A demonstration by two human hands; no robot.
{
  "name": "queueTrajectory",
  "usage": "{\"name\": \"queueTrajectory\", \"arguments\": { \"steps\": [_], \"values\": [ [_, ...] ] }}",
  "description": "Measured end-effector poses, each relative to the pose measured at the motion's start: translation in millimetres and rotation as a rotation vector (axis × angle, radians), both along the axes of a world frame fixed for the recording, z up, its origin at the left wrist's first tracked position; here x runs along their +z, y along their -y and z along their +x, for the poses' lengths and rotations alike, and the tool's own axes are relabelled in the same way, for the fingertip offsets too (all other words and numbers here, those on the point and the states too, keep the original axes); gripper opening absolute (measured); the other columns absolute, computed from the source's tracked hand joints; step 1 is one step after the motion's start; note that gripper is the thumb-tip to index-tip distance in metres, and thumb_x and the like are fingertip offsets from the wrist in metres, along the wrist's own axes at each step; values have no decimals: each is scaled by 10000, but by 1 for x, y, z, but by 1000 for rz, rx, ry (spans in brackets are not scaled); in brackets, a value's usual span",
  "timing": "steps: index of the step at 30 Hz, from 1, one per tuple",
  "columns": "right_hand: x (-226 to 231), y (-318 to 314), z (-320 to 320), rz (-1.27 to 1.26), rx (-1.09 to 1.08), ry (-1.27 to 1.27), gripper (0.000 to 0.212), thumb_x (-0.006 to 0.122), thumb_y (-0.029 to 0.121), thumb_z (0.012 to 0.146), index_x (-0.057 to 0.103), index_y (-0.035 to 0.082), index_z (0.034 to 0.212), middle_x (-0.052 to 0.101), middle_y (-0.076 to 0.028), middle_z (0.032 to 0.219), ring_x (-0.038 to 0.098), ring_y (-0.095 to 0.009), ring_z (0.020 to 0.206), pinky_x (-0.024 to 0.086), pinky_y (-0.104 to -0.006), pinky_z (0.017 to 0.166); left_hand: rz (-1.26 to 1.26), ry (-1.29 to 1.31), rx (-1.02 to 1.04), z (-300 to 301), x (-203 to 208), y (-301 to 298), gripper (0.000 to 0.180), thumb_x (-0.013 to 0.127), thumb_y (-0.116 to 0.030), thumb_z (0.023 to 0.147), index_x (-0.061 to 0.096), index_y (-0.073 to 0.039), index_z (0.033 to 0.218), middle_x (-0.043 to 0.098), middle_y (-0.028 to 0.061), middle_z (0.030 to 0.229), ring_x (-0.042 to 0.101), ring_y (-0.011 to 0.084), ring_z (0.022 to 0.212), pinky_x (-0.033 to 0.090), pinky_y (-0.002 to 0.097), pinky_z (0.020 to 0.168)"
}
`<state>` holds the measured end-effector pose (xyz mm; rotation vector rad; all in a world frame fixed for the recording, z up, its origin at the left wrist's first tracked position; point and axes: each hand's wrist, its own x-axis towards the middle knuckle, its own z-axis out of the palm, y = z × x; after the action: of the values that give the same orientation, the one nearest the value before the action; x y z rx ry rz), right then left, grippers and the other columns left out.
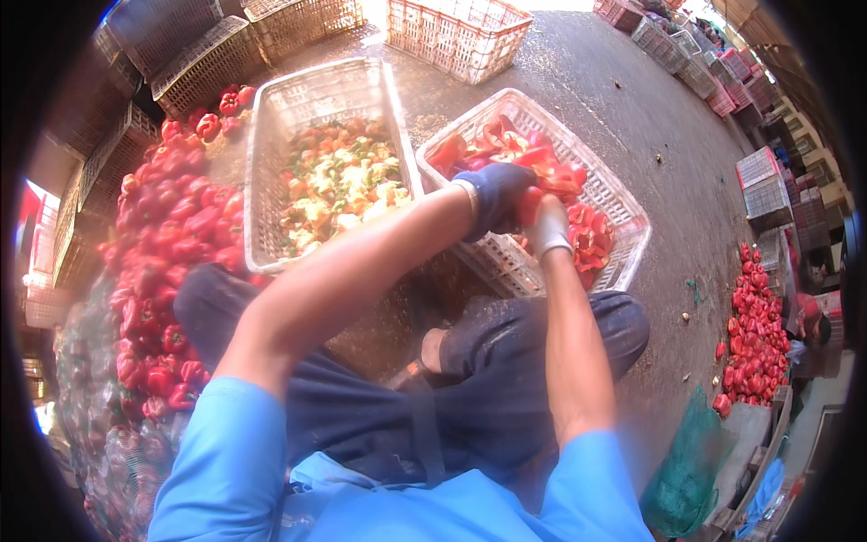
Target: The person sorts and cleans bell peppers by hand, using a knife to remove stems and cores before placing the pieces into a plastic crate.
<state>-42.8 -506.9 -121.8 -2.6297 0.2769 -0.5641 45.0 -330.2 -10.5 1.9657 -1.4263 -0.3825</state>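
Over the right-hand crate [637,217], a red bell pepper [529,207] is between my two gloved hands, partly covered by them. My left hand [501,197], in a dark blue glove, reaches across from the left with its fingers closed on the pepper. Closed against its near right side is my right hand [549,228], in a pale glove. Cut red pepper pieces [591,239] lie in that crate under and around my hands. Beside it, a white plastic crate [256,181] holds pale pepper cores with green stems [348,185].
Whole red peppers [172,208] are heaped along my left, next to clear-looking bags [117,434]. Stacked crates [203,63] and another crate [459,36] stand at the far side. More peppers [757,330] and a green mesh bag [686,470] lie to the right.
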Motion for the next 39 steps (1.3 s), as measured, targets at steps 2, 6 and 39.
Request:
{"name": "queueTrajectory", "arguments": {
  "steps": [2,6,39],
  "values": [
    [-3,9,-6,187,-117,-71,158,717,202,922,689,49,951,651,-111,684,681,-312,613,545,-445,574,-32,53,-28,-6,3,1,691,836,-94,805,580,-141,1445,773,178,1100,773,345,956,608,435,810],
    [4,39,-22,831,-478,-110,154,698,194,930,683,41,918,624,-88,668,659,-261,583,531,-427,538,-22,364,76,-2,32,11,515,761,-273,876,587,-194,1354,761,110,1158,755,314,972,589,443,845],
    [161,-294,130,877,413,-582,595,621,285,1106,444,61,1628,612,42,1008,471,6,699,390,-185,501,625,-838,1534,-312,-213,-581,1023,907,-515,758,473,43,1497,649,348,1382,641,473,1307,522,494,1109]
  ]
}}
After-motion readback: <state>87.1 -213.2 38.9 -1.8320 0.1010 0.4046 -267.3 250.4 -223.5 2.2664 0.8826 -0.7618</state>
